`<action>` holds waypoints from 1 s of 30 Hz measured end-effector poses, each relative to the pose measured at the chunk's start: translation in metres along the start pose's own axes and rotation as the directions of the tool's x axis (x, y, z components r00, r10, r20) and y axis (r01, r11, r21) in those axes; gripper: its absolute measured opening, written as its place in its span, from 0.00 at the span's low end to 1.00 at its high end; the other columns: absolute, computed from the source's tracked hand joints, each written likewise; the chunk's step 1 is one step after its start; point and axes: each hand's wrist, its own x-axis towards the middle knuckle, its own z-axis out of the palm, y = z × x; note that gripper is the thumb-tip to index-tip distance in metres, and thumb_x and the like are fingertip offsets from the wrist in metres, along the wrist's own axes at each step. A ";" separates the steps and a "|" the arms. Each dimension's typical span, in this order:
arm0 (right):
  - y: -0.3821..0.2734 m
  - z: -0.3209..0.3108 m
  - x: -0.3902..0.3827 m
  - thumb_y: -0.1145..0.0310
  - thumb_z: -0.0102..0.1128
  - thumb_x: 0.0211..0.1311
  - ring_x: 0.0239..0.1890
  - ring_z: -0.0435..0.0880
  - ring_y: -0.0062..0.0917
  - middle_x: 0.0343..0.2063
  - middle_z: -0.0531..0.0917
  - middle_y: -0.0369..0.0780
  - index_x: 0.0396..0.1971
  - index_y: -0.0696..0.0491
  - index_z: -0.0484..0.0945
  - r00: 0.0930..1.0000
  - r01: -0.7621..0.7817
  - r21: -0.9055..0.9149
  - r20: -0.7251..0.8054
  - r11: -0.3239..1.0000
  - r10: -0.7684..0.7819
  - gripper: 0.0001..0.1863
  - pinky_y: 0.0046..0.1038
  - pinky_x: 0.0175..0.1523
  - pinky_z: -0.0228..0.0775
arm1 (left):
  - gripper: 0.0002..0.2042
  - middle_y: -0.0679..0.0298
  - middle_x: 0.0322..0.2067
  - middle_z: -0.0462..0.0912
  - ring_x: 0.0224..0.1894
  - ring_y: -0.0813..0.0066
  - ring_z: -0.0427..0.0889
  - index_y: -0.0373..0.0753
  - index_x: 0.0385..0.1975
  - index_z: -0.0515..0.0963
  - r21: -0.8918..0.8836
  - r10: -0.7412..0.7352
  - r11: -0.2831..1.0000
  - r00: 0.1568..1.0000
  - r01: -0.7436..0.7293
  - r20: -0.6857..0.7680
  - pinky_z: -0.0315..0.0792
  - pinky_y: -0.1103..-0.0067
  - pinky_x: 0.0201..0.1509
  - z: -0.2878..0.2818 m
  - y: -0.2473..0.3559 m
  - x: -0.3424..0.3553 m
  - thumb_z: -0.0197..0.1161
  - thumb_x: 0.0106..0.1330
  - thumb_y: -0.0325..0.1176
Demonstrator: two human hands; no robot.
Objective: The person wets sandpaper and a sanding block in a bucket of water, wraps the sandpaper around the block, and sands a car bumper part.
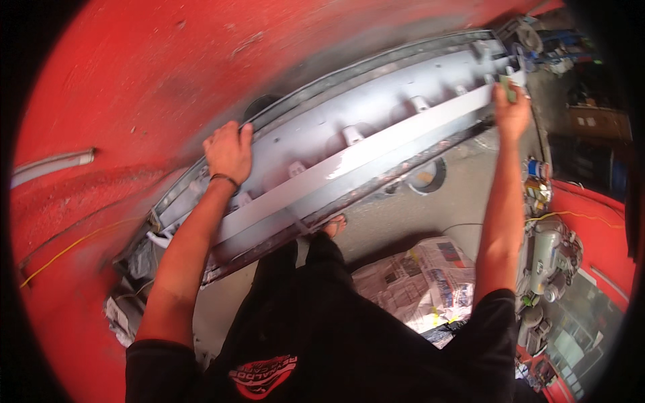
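A long white trim piece with several mounting tabs (pixel 376 149) lies slantwise across a narrow work stand (pixel 322 79), rising toward the right. My left hand (pixel 230 156) rests flat near the far edge of the stand, fingers stretched out with nothing held. At the trim's right end, my right hand (pixel 512 113) grips a small green pad (pixel 508 88), which looks like an abrasive. The pad is against or just over the white surface; the exact contact is hidden by my fingers.
A red wall (pixel 127 87) stands close behind the work stand. Newspaper-covered material (pixel 416 279) lies near my legs. A round container (pixel 428 176) is on the floor beyond the stand's near edge. At right are a can (pixel 537 168), a grey machine (pixel 547 255) and cluttered shelves (pixel 594 124).
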 end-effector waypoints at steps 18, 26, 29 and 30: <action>-0.525 -0.117 -0.357 0.66 0.78 0.62 0.52 0.86 0.45 0.50 0.89 0.45 0.59 0.51 0.85 0.994 -0.075 0.339 0.105 0.938 0.042 0.25 0.47 0.58 0.76 | 0.40 0.46 0.62 0.86 0.68 0.47 0.81 0.33 0.62 0.81 -0.087 0.101 0.992 0.989 -0.092 0.111 0.64 0.45 0.72 -0.012 -0.013 0.004 0.46 0.81 0.69; -0.541 -0.151 -0.386 0.60 0.77 0.66 0.52 0.83 0.48 0.50 0.85 0.46 0.58 0.49 0.86 0.989 -0.144 0.216 0.065 0.966 0.133 0.22 0.49 0.59 0.77 | 0.50 0.41 0.69 0.80 0.74 0.45 0.79 0.32 0.74 0.71 -0.098 0.214 0.976 0.945 -0.196 0.248 0.62 0.43 0.79 -0.022 -0.001 0.007 0.39 0.78 0.78; -0.579 -0.147 -0.402 0.62 0.77 0.67 0.52 0.84 0.48 0.49 0.85 0.48 0.58 0.50 0.86 0.981 -0.183 0.142 0.098 0.973 0.170 0.21 0.50 0.58 0.77 | 0.51 0.39 0.66 0.82 0.68 0.45 0.85 0.29 0.72 0.71 0.061 0.285 0.952 0.941 -0.300 0.180 0.66 0.44 0.76 -0.002 -0.028 0.020 0.42 0.77 0.79; -0.607 -0.156 -0.420 0.62 0.77 0.67 0.52 0.84 0.48 0.50 0.86 0.48 0.58 0.50 0.86 0.982 -0.153 0.123 0.131 0.981 0.136 0.22 0.50 0.57 0.77 | 0.51 0.39 0.66 0.82 0.68 0.45 0.85 0.29 0.72 0.71 0.049 0.283 0.954 0.943 -0.295 0.173 0.66 0.44 0.76 -0.006 -0.028 0.021 0.42 0.77 0.79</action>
